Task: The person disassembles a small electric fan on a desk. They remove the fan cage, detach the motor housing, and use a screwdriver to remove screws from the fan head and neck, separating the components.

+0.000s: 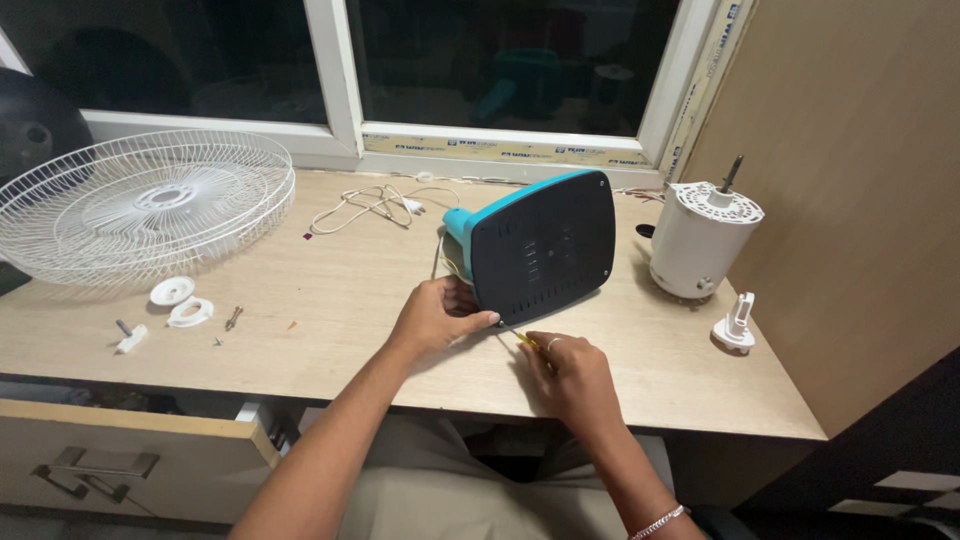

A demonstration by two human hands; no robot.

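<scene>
Both my forearms reach forward over the near edge of the table [330, 370]. My right hand [572, 375] lies low on the wood, its fingers curled shut around a thin yellow tool [526, 341]. My left hand [438, 313] grips the lower left corner of the fan base [540, 248], thumb on its dark underside. This base stands tilted on its edge, mid-table. The white motor [700, 240] stands near the right edge, the wire grille [140, 200] at the far left corner.

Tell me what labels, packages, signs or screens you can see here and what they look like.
Protective tape strip: along the window frame's lower rail, pale yellowish with repeating small blue print.
Second tape strip: running up the frame's right side, same colours.
No packages, signs or screens visible.
</scene>
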